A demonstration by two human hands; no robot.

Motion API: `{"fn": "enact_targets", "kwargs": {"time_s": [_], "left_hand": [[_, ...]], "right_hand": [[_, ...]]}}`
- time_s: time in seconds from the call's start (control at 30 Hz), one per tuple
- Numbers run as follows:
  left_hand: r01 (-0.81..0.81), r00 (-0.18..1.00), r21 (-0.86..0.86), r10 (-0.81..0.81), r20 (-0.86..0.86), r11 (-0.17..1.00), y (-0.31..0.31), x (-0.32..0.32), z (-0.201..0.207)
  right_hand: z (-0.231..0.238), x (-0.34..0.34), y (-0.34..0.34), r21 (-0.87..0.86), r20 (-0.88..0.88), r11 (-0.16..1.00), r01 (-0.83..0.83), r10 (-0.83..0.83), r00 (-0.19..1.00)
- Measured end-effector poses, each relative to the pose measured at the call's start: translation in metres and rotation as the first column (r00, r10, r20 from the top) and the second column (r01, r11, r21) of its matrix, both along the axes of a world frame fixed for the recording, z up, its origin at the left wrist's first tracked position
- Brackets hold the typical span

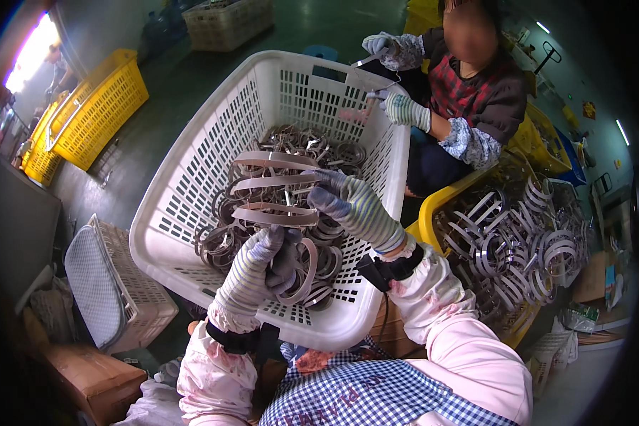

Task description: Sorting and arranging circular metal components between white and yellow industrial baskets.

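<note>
A large white plastic basket stands in front of me, with a tangled heap of thin curved metal bands inside. My left hand, in a striped knit glove, is closed at the near side of the heap, its fingers around a curved metal band. Above the heap, my right hand, gloved alike, pinches the right end of another metal band. A further looped band lies between both hands. The gloves partly hide the gripped ends.
At the right, a yellow crate holds many loose metal bands. Across the basket sits a person with gloved hands near its far rim. Yellow baskets stand far left; a white crate and cardboard box stand near left.
</note>
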State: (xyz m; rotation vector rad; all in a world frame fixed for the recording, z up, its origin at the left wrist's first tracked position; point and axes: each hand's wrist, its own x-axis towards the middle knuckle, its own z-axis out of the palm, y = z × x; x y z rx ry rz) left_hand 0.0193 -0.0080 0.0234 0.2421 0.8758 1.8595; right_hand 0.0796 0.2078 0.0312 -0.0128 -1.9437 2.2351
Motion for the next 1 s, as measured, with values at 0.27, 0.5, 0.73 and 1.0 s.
{"fn": "enact_targets", "kwargs": {"time_s": [0.27, 0.5, 0.73, 1.0], "left_hand": [[0.020, 1.000, -0.007, -0.020, -0.010, 1.000, 0.001, 0.002, 0.000], [0.024, 1.000, 0.001, -0.024, 0.003, 1.000, 0.001, 0.001, 0.001], [0.036, 0.999, 0.029, -0.036, 0.004, 0.999, -0.005, -0.003, -0.005], [0.068, 0.989, -0.017, -0.069, -0.134, 0.998, -0.003, 0.007, -0.011]], "right_hand": [[-0.005, 0.000, -0.004, -0.142, -0.025, 0.989, 0.028, -0.032, 0.999], [-0.002, 0.004, 0.001, -0.123, -0.034, 0.988, 0.090, -0.094, 0.995], [-0.002, 0.000, 0.014, -0.174, -0.008, 0.938, 0.300, -0.306, 0.952], [0.005, 0.008, 0.020, -0.315, -0.110, 0.937, 0.148, -0.191, 0.975]]}}
